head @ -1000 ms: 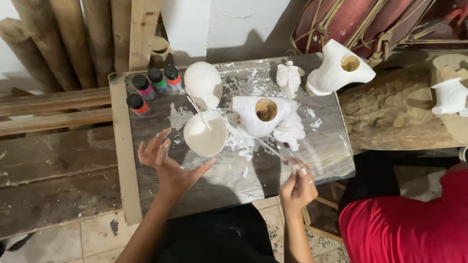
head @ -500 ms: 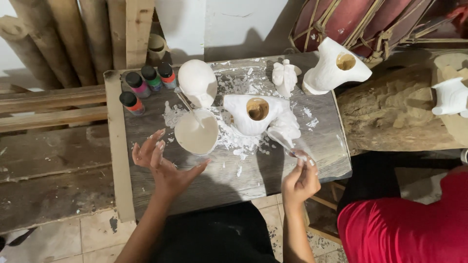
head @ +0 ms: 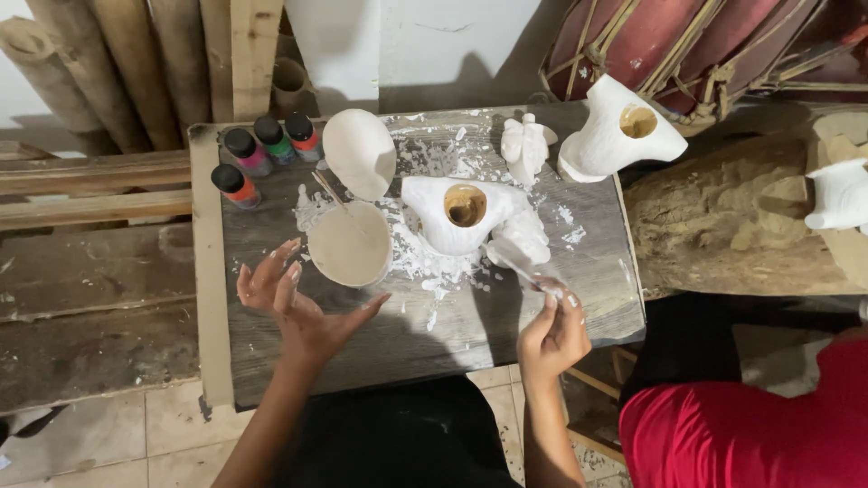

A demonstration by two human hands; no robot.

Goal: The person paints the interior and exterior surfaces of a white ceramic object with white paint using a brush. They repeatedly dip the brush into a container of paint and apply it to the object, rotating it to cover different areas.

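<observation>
Right hand (head: 553, 336) pinches a thin tool (head: 524, 268) just short of the plaster-coated cast (head: 461, 217) — left hand (head: 294, 303) spread beside the bowl (head: 349, 244); paint bottles (head: 262, 154) capped, painting apparently not yet begun.

Both forearms come up from the bottom edge of the head view, bare to the wrist and set well apart. The left hand (head: 298, 307) is open and holds nothing — palm turned up and a little inward, thumb stretched out to the right, the four fingers (head: 271, 271) spread and slightly curled, their tips pale with white smears. The right hand (head: 553, 336) is half closed, back toward the camera, knuckles bent — its thumb and fingertips pinched together at the top, wrist straight in line with the forearm.
</observation>
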